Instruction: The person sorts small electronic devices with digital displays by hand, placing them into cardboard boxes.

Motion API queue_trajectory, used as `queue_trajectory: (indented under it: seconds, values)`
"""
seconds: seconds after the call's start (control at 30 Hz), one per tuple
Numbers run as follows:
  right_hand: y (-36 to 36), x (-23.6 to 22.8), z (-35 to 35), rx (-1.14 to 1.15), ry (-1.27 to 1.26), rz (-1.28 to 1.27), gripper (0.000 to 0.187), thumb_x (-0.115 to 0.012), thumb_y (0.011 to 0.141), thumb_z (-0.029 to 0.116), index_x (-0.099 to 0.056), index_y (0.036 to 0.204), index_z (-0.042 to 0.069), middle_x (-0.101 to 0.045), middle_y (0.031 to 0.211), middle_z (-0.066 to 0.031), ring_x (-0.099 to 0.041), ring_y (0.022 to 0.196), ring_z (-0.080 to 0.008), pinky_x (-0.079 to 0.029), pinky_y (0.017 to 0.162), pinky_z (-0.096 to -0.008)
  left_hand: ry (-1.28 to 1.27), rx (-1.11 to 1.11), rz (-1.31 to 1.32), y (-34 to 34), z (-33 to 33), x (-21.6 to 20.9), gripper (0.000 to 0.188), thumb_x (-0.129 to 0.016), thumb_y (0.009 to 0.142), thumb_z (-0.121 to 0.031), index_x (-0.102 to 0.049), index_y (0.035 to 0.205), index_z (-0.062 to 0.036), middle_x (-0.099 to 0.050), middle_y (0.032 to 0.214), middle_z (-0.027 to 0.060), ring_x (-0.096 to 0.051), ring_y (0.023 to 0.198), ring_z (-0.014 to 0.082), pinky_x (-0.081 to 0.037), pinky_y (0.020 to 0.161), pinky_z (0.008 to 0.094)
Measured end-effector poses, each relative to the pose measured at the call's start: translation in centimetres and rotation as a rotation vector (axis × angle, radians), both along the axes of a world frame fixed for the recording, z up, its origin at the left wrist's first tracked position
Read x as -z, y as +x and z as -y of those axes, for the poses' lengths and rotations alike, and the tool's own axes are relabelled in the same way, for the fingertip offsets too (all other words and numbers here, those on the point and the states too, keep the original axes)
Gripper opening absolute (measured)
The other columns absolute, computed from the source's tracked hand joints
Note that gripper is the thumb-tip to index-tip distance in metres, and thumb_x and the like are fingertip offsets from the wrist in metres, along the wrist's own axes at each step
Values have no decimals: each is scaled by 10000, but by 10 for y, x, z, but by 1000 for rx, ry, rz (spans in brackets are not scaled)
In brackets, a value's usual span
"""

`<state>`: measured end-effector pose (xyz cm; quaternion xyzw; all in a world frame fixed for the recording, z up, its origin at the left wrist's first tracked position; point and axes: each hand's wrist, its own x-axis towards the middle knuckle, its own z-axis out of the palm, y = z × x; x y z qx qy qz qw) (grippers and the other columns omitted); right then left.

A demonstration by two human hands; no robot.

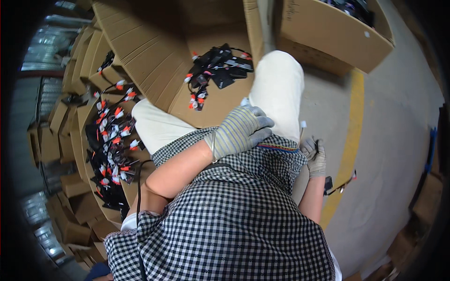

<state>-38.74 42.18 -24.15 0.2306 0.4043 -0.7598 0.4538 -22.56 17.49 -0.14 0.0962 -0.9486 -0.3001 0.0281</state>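
Observation:
My left hand (240,131), in a grey and yellow striped glove, lies over my lap with its fingers curled together. From beneath these fingers a band of coloured wires (279,148) runs across my checked apron toward the right. A small white connector (244,101) shows just beyond the knuckles. My right hand (315,157), gloved too, is low at my right side, its fingers bent and closed; what they hold is hidden. Another white connector (303,124) stands just above it. Near the right wrist is a black pack (328,183) with a cable.
An open carton (145,51) before my knees holds a heap of black packs (222,65) with orange and white connectors. More fill a carton on the left (110,150). Another box (337,37) stands far right, beside a yellow floor line (349,136). Stacked cartons (70,206) crowd the left.

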Motion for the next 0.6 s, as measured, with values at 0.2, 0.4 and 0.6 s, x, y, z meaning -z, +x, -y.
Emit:
queue_trajectory:
  seconds: [0.2,0.4,0.6]
  values:
    - [5,-131,86,-546,199,-751,546,-609,903,276,-415,1323,-15,-575,940,-32,-488,781,-65,-417,737,-213,402,-226,-125,25,28,28,212,-608,838,-141,-651,1003,-15,-640,921,141,-605,885,299,-478,800,375]
    - [-8,-228,128,41,102,-1002,489,-571,920,185,-403,1309,-59,-552,831,-21,-464,681,-62,-398,617,-187,135,-604,-91,87,103,102,215,-561,862,-175,-651,1009,-46,-644,905,150,-606,903,304,-474,807,369]
    - [19,-278,239,-649,-256,-786,528,-560,924,337,-478,1226,-89,-473,621,19,-352,429,-26,-276,409,-176,-220,-538,614,118,202,157,258,-567,835,-179,-634,1076,-112,-627,1021,108,-601,965,302,-474,845,395]
